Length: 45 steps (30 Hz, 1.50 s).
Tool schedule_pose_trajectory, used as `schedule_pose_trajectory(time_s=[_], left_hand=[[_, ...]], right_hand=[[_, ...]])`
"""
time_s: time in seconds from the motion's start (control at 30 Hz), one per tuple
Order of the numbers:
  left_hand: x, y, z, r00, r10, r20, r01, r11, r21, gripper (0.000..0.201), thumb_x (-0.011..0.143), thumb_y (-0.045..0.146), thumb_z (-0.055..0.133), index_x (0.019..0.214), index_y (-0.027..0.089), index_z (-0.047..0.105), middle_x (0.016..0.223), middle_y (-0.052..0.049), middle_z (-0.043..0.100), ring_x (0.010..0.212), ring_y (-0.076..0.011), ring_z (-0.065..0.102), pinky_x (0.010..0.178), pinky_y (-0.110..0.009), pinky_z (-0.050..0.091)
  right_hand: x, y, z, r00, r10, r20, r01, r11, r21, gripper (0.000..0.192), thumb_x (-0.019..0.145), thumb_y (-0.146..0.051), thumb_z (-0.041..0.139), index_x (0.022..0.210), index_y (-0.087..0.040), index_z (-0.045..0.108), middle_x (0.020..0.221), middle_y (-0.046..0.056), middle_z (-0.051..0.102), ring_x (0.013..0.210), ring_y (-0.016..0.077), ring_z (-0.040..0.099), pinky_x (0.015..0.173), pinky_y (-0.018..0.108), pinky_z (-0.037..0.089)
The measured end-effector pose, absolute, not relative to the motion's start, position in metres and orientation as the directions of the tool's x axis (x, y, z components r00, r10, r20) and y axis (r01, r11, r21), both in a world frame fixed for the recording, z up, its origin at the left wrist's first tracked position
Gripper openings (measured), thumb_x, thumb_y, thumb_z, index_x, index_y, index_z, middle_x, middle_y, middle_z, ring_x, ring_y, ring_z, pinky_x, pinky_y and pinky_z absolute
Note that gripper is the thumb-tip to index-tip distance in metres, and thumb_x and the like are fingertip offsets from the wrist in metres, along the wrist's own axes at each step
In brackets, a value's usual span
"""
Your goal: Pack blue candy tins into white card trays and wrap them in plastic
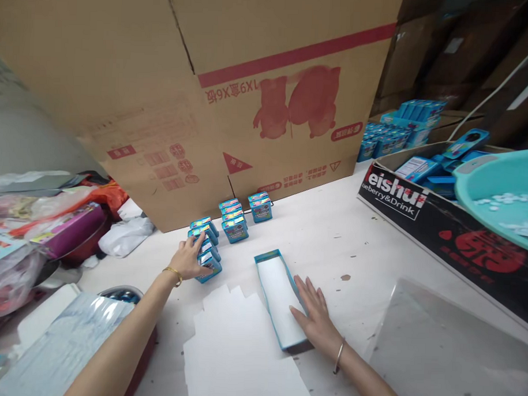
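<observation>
My left hand (189,259), with a gold bracelet at the wrist, closes round a row of small blue boxes (210,261). The thumb presses the near end and the fingers reach over the far part. Beside it stands another row of small blue boxes (236,227), with a shorter group (260,208) further right. My right hand (314,315) lies with fingers spread along the right wall of a long, shallow blue-edged tray (266,302), its thumb over the inside. The tray's white bottom shows. White card sheets (241,353) lie overlapped just left of it.
A large cardboard carton (232,122) stands behind the boxes. At right are a black carton (423,226) of blue cases, a turquoise basin (476,194) with white pieces, and a clear plastic sheet (449,349). Bagged items (23,259) and a blue-grey folder-like sheet (77,341) crowd the left.
</observation>
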<state>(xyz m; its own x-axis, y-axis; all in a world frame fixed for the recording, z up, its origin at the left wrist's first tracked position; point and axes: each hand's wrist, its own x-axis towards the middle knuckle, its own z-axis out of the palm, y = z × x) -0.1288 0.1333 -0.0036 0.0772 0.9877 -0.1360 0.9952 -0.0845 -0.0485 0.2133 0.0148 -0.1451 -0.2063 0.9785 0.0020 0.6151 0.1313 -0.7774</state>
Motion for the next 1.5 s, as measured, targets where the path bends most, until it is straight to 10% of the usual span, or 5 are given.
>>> schedule_pose_trajectory(time_s=[0.43,0.83,1.07,1.2,1.5], left_hand=[[-0.01,0.095,0.022,0.3,0.933,0.199,0.749,-0.36,0.556,0.115,0.059,0.058,0.077,0.148,0.021,0.015,0.144,-0.014,0.036,0.131,-0.0342,0.037,0.109,-0.05,0.031],[0.072,0.104,0.012,0.418,0.892,-0.171,0.903,-0.429,-0.029,0.108,0.05,0.052,0.076,0.144,0.021,0.033,0.119,-0.017,0.053,0.109,-0.0378,0.05,0.093,-0.048,0.041],[0.018,0.142,0.018,0.572,0.806,-0.152,0.82,-0.558,0.127,0.109,0.063,0.071,0.064,0.149,0.023,0.018,0.155,-0.017,0.019,0.143,-0.0381,0.012,0.112,-0.059,0.013],[-0.077,0.197,0.024,0.29,0.957,-0.006,0.954,-0.29,-0.071,0.103,0.064,0.049,0.07,0.149,0.02,0.019,0.156,-0.017,0.014,0.144,-0.0403,0.0,0.111,-0.063,0.008],[-0.159,0.208,-0.011,0.125,0.991,-0.043,0.992,-0.123,0.039,0.077,0.068,0.044,0.06,0.135,0.011,0.037,0.116,-0.017,0.054,0.108,-0.032,0.055,0.093,-0.044,0.044]], right_hand=[[0.203,0.02,-0.152,-0.08,0.98,0.184,0.64,0.192,-0.744,0.088,0.069,0.002,0.032,0.151,-0.027,0.015,0.15,0.001,0.035,0.144,0.0261,0.018,0.115,0.063,0.014],[0.192,0.016,-0.149,0.042,0.985,0.167,0.564,0.114,-0.818,0.082,0.071,0.003,0.029,0.148,-0.025,0.026,0.146,0.003,0.043,0.144,0.0254,0.021,0.114,0.066,0.008],[0.196,0.009,-0.146,-0.004,0.995,0.096,0.477,0.086,-0.874,0.064,0.087,-0.011,0.03,0.149,-0.025,0.022,0.151,0.006,0.034,0.144,0.0263,0.019,0.115,0.066,0.007],[0.215,0.03,-0.124,0.074,0.997,0.014,0.309,-0.009,-0.951,0.056,0.094,-0.039,0.039,0.146,-0.027,0.027,0.153,0.007,0.03,0.143,0.0255,0.022,0.116,0.055,0.023],[0.207,0.252,-0.094,0.009,0.98,0.2,0.297,0.188,-0.936,0.059,0.074,-0.039,0.068,0.124,-0.016,0.046,0.113,0.014,0.061,0.109,0.0257,0.055,0.096,0.045,0.045]])
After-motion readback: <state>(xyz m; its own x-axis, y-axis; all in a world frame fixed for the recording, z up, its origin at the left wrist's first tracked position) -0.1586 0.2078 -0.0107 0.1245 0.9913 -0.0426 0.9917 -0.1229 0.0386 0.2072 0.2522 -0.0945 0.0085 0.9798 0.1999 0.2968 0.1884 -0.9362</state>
